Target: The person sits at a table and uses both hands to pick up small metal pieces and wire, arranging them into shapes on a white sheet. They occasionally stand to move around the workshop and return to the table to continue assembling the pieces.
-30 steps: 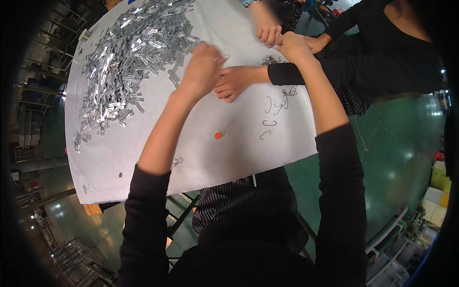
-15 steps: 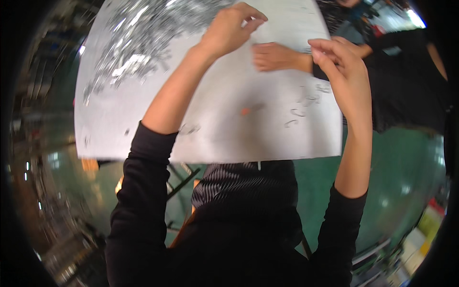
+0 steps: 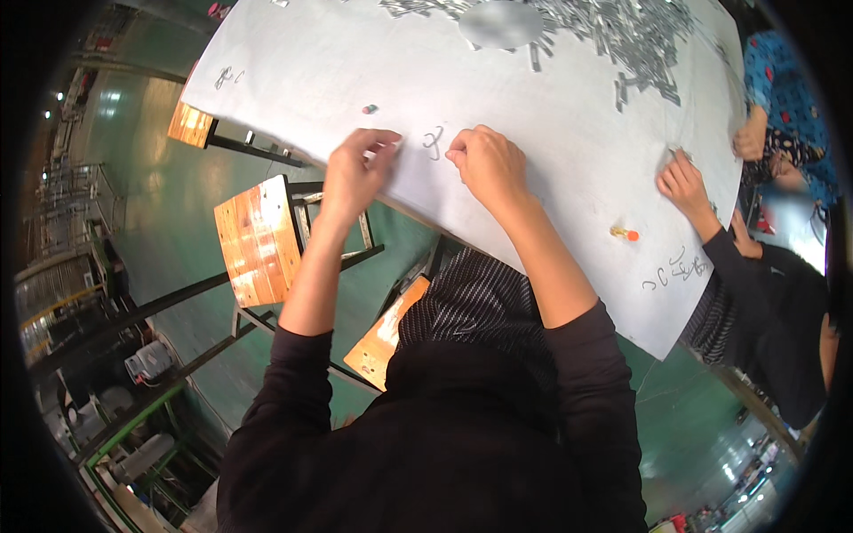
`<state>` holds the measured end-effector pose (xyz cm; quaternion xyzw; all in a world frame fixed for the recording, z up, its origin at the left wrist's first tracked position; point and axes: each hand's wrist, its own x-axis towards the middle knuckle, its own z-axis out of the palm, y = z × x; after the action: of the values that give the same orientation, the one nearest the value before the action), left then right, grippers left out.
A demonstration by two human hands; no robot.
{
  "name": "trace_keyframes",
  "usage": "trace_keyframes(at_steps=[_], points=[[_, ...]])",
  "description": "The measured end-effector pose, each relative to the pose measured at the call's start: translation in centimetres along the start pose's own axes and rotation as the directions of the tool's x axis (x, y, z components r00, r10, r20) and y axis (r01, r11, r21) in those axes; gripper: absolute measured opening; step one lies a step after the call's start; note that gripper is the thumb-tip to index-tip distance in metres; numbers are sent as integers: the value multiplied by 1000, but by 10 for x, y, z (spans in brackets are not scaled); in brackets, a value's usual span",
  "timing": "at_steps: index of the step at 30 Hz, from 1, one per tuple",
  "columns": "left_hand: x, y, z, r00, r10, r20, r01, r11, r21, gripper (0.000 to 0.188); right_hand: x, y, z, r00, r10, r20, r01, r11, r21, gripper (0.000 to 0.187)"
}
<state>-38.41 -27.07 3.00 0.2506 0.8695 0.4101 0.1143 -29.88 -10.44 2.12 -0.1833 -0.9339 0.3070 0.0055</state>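
My left hand (image 3: 357, 173) hovers by the near edge of the white table (image 3: 551, 115). Its fingers curl toward the thumb, and a pale sliver seems to show at the fingertips, too small to name. Opposite it, my right hand (image 3: 490, 166) has thumb and forefinger pressed together; whatever lies between them is hidden. Between the hands are dark scribbled marks on the white surface. Just beyond my left hand lies a small red and green piece (image 3: 370, 109). A small yellow thing with an orange end (image 3: 625, 234) rests to the right of my right forearm.
Loose silvery strips (image 3: 635, 40) are heaped at the far right, beside a greyish oval (image 3: 500, 24). A co-worker's hand (image 3: 684, 185) touches the table at right; another person (image 3: 786, 107) is beyond. Wooden stools (image 3: 256, 240) stand at left, near the table edge.
My view has turned, so the silvery heap now appears at far right. Both hands have come down and closer together near the table's front edge. Stools have come into view at left.
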Motion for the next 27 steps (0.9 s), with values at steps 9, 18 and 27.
trace_keyframes(at_steps=[9, 18, 27], points=[[-15, -24, 17, 991, 61, -122, -68, 996, -49, 17, 22, -43, 38, 964, 215, -156, -238, 961, -144, 14], [-14, -26, 17, 990, 58, -128, -68, 995, -75, 16, 30, -34, 31, 1000, 11, 8, -8, 948, -319, 11], [-4, -18, 32, 973, 156, -173, -133, 982, 135, 13, 28, 5, 4, 925, 111, 363, -345, 641, 685, 17]])
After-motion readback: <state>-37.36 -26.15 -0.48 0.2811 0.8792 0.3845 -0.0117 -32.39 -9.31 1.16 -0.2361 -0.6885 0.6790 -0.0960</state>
